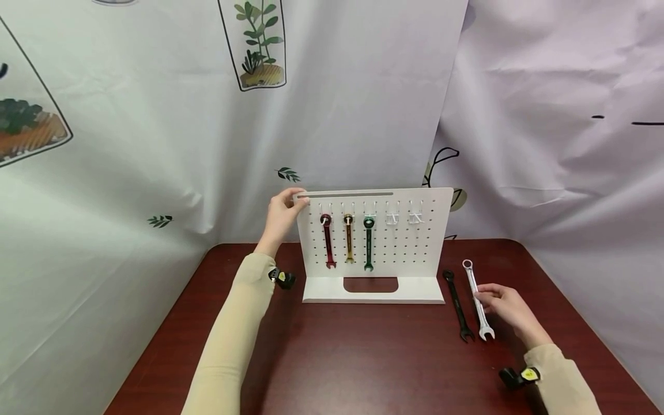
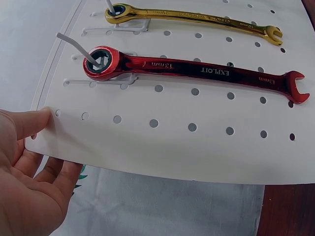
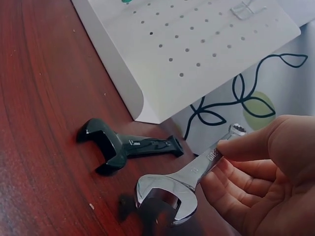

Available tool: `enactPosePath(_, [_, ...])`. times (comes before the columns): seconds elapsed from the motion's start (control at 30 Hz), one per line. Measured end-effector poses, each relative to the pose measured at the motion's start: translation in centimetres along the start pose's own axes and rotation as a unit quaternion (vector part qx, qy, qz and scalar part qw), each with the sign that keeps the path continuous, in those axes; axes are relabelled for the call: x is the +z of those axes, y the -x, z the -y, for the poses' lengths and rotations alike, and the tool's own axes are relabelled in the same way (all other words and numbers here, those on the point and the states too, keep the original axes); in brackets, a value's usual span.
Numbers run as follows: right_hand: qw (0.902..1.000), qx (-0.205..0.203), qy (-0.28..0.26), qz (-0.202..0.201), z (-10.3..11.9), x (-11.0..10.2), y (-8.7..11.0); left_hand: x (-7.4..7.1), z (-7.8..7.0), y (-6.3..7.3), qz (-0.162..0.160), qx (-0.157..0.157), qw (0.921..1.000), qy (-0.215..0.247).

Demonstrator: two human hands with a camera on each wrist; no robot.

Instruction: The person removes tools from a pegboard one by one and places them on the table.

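Observation:
At the upper left corner of a white pegboard (image 1: 321, 290), my left hand (image 1: 280, 216) grips the edge, thumb in front and fingers behind. Ring ends on its hooks, a red combination wrench (image 2: 197, 70), a gold one (image 2: 197, 17) and a green one (image 1: 369, 245) hang side by side. My right hand (image 1: 507, 306) pinches a silver combination wrench (image 3: 170, 189) by its shank between thumb and fingers. Its open end points toward me; whether it touches the table cannot be told. A black combination wrench (image 1: 457, 305) lies on the table just left of it.
Two bare hooks, one in the middle (image 1: 392, 219) and one farther right (image 1: 415, 218), are on the pegboard beside the green wrench. The board stands on a dark red wooden table (image 1: 353, 357). Behind it hangs a pale printed cloth (image 1: 363, 115).

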State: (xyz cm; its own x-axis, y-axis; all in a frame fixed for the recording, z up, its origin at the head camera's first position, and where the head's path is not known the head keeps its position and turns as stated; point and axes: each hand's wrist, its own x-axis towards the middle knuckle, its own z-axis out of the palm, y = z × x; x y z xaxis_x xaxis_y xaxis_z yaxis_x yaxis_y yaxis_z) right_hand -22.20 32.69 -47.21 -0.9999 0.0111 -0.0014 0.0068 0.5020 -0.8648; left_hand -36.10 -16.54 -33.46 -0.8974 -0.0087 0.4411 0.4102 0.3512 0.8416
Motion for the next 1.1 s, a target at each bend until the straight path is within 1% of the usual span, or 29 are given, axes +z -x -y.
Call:
enactPosePath(0.27, [0.9995,0.011,0.029,0.006,-0.1,0.2,0.2,0.1,0.2,-0.1,-0.002,0.006,1.0000,-0.001])
enactPosePath(0.5, [0.9992,0.025,0.029,0.007,-0.3,0.3,0.1,0.2,0.3,-0.2,-0.006,0.006,1.0000,-0.003])
enactPosePath(0.8, [0.9975,0.044,0.054,0.013,-0.7,0.4,0.0,0.0,0.1,-0.1,-0.004,0.003,1.0000,0.003])
enactPosePath(1.1, [0.9962,0.057,0.063,0.016,-1.1,0.6,0.0,0.2,0.2,-0.2,-0.001,0.001,1.0000,0.006])
